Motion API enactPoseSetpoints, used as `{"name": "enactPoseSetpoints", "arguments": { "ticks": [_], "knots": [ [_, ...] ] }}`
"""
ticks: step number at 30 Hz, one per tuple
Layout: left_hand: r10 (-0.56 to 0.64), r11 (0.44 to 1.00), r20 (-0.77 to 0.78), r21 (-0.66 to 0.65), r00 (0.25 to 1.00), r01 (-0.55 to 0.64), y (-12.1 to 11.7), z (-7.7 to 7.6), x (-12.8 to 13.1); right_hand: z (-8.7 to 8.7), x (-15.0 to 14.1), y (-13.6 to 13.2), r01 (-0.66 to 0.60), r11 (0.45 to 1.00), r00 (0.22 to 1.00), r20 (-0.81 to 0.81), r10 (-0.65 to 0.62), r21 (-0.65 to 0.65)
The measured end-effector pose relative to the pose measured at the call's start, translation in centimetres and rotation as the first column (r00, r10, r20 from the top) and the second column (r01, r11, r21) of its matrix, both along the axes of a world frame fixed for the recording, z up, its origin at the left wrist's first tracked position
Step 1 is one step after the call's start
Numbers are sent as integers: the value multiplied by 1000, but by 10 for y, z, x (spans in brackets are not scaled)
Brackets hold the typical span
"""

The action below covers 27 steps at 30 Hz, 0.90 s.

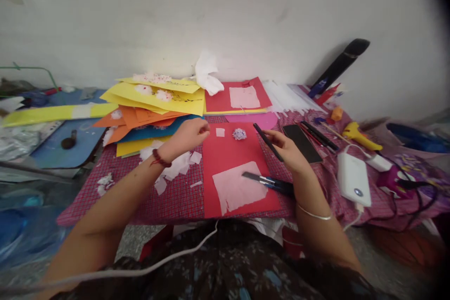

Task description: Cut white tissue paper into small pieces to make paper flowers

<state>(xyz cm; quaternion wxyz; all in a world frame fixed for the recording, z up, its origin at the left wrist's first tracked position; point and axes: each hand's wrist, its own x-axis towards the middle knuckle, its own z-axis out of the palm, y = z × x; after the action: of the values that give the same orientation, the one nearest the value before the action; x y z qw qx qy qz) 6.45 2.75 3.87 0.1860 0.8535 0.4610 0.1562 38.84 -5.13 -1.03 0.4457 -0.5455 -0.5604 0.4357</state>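
Well left of the left grip, a blue board (45, 151) is placed, with a small dark round object (68, 142) rested on it. Nearer, just behind and left of that grip, folded cards (154, 96) are piled in yellow, orange and blue, several topped with fluffy pale blobs; the pile is probably kept aside so the blobs don't get pressed by the forearm. Bodyward of the same grip, white paper scraps (179, 167) are scattered on the table (184, 201), likely left within easy reach.

Left grip (190, 135): fingers are curled in; whether anything is pinched can't be told. It is held by the left edge of the red sheet (225, 154).

Between the two grips, a pale paper square (220, 132) and a purple-white crumpled cluster (239, 134) are laid apart on the red sheet, presumably for equal access from both sides. Bodyward of them, a pink paper piece (230, 192) is laid on the sheet, and a dark-tipped tool (267, 182) is rested across it, back end near the right wrist, plausibly parked for pickup.

Right grip (283, 147): closed on a slim dark object (267, 141), type unclear, held slanted, likely for fingertip control.

Right of it, a dark flat slab (302, 144) and pens (318, 136) are laid; farther right, a white power bank (353, 178) and a yellow glue gun (362, 137), apparently kept outboard because of the leads.
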Motion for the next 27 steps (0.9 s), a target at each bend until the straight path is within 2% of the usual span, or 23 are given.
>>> {"name": "enactPoseSetpoints", "arguments": {
  "ticks": [2,5,8,11,15,19,22,25,27],
  "knots": [
    [-43,999,-74,-32,996,41,19,-3,28,-6,-2,0,31,1000,999,-25,-31,4],
    [-67,996,-121,-70,990,58,47,-20,55,-11,-4,0,34,999,996,-78,-33,16],
    [-83,985,-154,-160,985,58,64,-36,66,-13,-4,0,30,999,995,-92,-27,37],
    [-63,969,-162,-245,985,21,65,-38,64,-14,-1,0,53,997,997,-55,-49,65],
    [25,958,-125,-281,992,-60,45,-17,33,-16,3,-1,103,991,994,30,-106,86],
    [154,942,-48,-294,987,-161,8,2,-31,-19,6,-1,150,982,976,144,-165,112],
    [211,931,-71,-288,975,-223,-20,3,-76,-18,7,2,169,979,942,275,-194,110],
    [288,950,-144,-85,947,-301,-40,-3,-93,-13,8,4,148,984,900,399,-176,100],
    [268,963,-165,51,949,-263,-48,-8,-86,-9,9,3,132,985,857,487,-169,109]
  ]
}}
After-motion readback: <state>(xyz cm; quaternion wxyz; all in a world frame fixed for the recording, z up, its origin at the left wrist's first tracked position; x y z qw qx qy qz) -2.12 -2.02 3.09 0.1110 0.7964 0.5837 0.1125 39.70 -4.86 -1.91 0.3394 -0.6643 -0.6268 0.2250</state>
